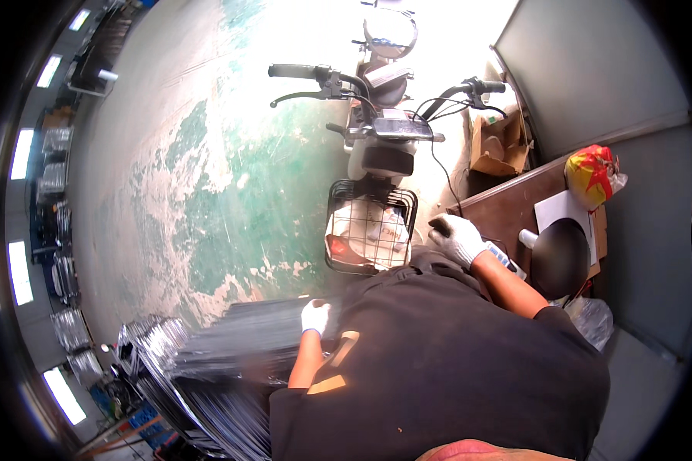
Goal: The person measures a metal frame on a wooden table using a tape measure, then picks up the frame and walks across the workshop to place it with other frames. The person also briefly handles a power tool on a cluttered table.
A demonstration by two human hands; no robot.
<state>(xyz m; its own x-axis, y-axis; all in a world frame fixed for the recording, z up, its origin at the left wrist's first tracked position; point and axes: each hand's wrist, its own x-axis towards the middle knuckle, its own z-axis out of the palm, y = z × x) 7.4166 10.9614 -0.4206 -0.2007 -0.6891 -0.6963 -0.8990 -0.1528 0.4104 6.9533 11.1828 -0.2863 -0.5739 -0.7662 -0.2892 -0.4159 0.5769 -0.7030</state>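
Left hand [315, 316], gloved, fingers clenched on blurred stack of dark metal strips [231, 349] at lower left. Right hand [455, 237], gloved, fingers curled, grasp unclear, at brown counter [507, 207] near edge, beside wire basket [370, 225].

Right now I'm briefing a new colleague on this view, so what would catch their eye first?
First comes the electric bike standing top centre on the worn green floor, its wire front basket holding pale packets. Just right of the basket, the gloved right hand rests at the corner of a brown table that bears a red and yellow bag. Lower left, the gloved left hand lies on a blurred stack of dark, shiny parts.
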